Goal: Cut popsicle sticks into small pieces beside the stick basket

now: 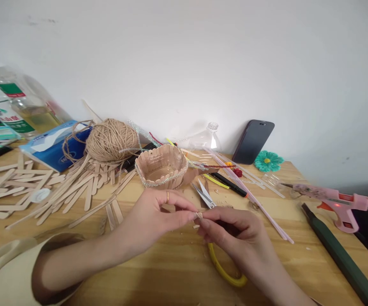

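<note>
My left hand (167, 210) and my right hand (235, 229) meet above the table, fingertips pinched together. Between them is a tiny pale piece (199, 215), which looks like a bit of craft stick; most of it is hidden by the fingers. Scissors (220, 259) with yellow handles lie on the table under my right hand, blades partly spread and pointing away. Just beyond my left hand stands a small round basket (162, 166) of craft sticks around a clear plastic bottom, with silvery pipe cleaner wound along its side.
Loose craft sticks (75, 189) and a ball of jute twine (112, 141) are at left. A phone (253, 142) leans on the wall beside a green flower (268, 162). On the right lie a pink glue gun (340, 202), its light on, and a dark green tool (333, 250).
</note>
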The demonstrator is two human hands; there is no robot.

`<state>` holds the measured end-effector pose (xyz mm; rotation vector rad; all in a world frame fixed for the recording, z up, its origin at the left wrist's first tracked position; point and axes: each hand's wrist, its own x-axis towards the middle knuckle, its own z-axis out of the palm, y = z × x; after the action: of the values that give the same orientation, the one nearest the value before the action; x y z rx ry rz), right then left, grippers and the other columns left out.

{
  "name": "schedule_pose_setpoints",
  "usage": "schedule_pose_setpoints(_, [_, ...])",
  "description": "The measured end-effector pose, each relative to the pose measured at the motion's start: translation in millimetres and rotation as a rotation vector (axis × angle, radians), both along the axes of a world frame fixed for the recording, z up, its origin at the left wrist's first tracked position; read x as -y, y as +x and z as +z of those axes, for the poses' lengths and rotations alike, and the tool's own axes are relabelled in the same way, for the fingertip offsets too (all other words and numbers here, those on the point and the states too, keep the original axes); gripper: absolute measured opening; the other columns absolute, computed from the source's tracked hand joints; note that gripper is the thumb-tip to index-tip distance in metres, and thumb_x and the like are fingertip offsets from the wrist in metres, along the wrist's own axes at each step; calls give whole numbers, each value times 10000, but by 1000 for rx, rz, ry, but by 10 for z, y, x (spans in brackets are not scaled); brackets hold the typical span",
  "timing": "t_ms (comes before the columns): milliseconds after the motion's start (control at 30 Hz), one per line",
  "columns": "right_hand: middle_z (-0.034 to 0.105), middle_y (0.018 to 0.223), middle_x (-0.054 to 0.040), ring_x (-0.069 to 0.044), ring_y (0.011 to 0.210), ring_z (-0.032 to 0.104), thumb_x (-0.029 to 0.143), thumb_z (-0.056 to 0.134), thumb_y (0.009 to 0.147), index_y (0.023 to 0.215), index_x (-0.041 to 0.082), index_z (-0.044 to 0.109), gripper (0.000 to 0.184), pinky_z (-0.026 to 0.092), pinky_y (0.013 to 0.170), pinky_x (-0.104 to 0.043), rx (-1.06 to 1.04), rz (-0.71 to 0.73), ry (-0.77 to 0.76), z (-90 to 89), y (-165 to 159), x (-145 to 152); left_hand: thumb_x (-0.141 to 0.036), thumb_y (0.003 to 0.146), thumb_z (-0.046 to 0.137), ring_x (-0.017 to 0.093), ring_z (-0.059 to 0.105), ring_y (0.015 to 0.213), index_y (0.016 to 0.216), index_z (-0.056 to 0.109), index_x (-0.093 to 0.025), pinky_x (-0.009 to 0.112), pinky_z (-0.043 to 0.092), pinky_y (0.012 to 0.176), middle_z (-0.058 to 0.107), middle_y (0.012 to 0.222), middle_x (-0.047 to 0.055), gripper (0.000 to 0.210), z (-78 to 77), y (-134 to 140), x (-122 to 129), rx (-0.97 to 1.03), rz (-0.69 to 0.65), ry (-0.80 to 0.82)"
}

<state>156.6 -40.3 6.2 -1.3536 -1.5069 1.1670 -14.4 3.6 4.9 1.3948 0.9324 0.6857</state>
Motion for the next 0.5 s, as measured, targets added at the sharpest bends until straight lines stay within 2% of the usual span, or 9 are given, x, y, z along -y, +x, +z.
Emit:
schedule_pose_setpoints(267, [637,568,-16,-129,512,514,287,598,784,706,189,730,181,378,464,-222,76,20,56,-11,-6,10,-249,721,644,148,606,708,731,716,-180,239,446,654,709,754,7,100,24,2,-5,-43,8,3])
schedule_pose_setpoints(500, [637,560,-12,-122,504,520,342,642,768,750,205,756,180,397,455,-205,-20,45,-31,-20,-13,-4,-253,700,647,133,580,650,693,720,-179,229,427,611,703,710,5,104,36,-6,-5,-90,6,18])
